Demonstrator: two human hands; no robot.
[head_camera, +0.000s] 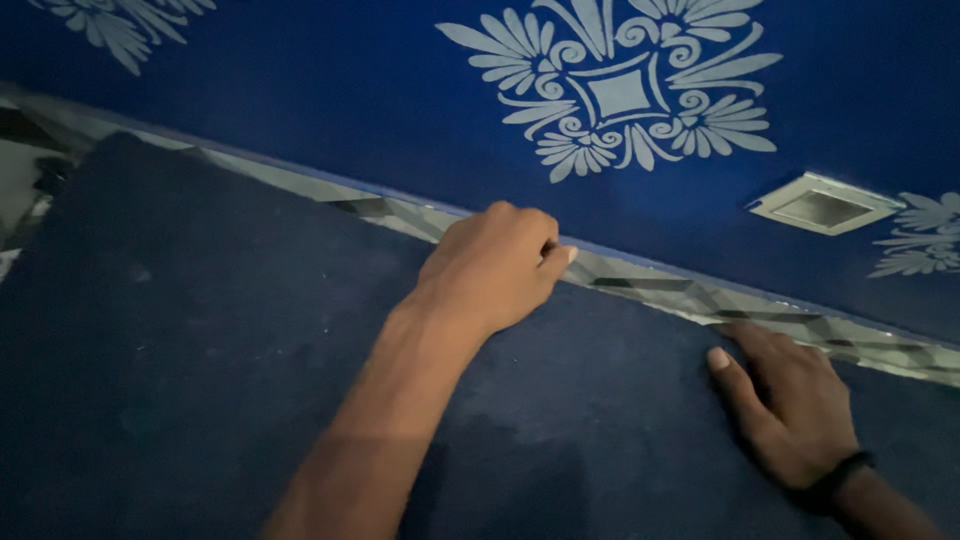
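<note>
- The trim strip (650, 283), pale with a dark geometric pattern, runs slanting from the far left down to the right edge, between the dark blue panel (200, 380) nearer the camera and the brighter blue surface (350, 110) beyond it.
- As far as the view shows, the strip already lies flat along the whole seam, with no lifted end in sight. Both hands work its middle and right stretch, so pressing it down there looks like the part in hand. How firmly it is fixed cannot be told.
- Left hand (495, 265): fingers curled tight, nearly a fist, knuckles up. The thumb tip and the bent forefinger meet right at the strip's near edge, pinching or pushing on it. Whether anything small sits between them cannot be told.
- Right hand (790, 395): fingers spread and laid flat. The thumb rests on the panel, and the fingertips reach the strip's near edge, touching it. It grips nothing. A dark band (835, 480) sits on the wrist.
- On the far surface are a white floral motif (615, 90) and a small square recessed fitting (822, 203), both well clear of the hands.
</note>
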